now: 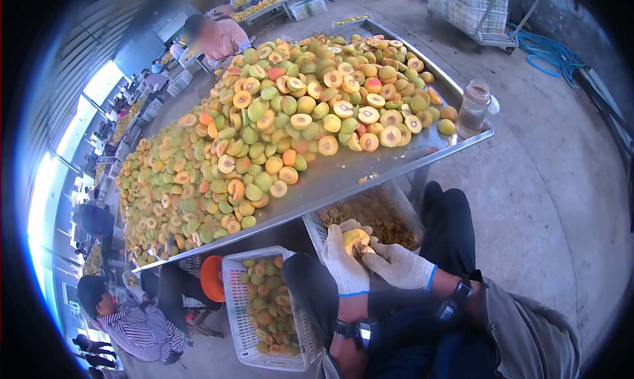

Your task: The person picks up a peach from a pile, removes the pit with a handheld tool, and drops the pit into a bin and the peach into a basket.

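My left hand (345, 263), in a pale knitted work glove, is closed around a yellow halved peach (355, 238). From the right, my right hand (401, 265), gloved the same way, meets the peach's cut side with its fingers pinched together. Whether a small tool or a pit is in that pinch I cannot make out. Both hands are above my lap, over the near edge of a white crate (416, 214) holding brownish pits or scraps. A heap of halved green-yellow peaches (264, 128) covers much of the metal table (370, 164) ahead.
A white crate (231, 306) of peach halves stands left of my legs. A clear jar (473, 108) sits on the table's right corner. One person (142, 326) sits at left beside an orange bucket (212, 278); another (221, 38) is across the table. Stacked crates (479, 9) and blue hose (548, 55) lie beyond.
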### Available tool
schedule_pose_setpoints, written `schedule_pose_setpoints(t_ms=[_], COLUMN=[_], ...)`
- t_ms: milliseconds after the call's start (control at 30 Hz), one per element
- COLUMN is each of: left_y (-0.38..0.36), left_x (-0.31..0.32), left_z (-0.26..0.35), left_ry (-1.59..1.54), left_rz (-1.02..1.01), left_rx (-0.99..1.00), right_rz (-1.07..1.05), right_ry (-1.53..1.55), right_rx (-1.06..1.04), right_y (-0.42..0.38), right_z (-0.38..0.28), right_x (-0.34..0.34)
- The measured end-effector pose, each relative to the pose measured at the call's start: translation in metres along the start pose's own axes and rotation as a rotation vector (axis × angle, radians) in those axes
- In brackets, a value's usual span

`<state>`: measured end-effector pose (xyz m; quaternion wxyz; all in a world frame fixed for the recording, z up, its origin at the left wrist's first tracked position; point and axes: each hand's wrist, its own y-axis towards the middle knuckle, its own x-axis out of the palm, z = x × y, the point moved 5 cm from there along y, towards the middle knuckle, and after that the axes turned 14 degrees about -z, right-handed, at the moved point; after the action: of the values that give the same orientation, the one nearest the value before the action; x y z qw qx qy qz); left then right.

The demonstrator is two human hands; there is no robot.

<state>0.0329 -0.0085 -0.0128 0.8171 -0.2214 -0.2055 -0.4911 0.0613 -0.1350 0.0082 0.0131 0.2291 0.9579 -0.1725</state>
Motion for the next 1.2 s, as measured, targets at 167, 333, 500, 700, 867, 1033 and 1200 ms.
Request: schedule_pose_setpoints(t_ms=[167, 333, 500, 700, 867, 1033, 1200], left_y=[0.001, 0.003, 0.002, -0.003, -0.006, -0.009, -0.011], left_x=[0.004, -0.001, 0.007, 0.001, 0.011, 0.017, 0.02], left_z=[0.006, 0.013, 0.018, 0.018, 0.025, 0.027, 0.028], left_ry=[0.076, 0.139, 0.196, 0.346, 0.451, 0.56, 0.661], left_rz=[0.064, -0.029, 0.011, -0.041, -0.136, -0.129, -0.106], left_rx=[0.011, 0.035, 0.044, 0.191, 0.313, 0.414, 0.404], right_rz=[-0.009, -0.07, 0.058, -0.126, -0.15, -0.318, -0.205], right_ry=[-0.007, 0.079, -0.038, 0.149, 0.219, 0.468, 0.233], right_rx=[-0.024, -0.005, -0.113, 0.003, 0.018, 0.108, 0.032], right_y=[-0.003, -0.003, 0.004, 0.003, 0.005, -0.004, -0.002], right_z=[-0.003, -0.001, 0.006, 0.016, 0.028, 0.022, 0.023], right_x=[0.006, 0.008, 0.012, 0.01, 0.013, 0.009, 0.006])
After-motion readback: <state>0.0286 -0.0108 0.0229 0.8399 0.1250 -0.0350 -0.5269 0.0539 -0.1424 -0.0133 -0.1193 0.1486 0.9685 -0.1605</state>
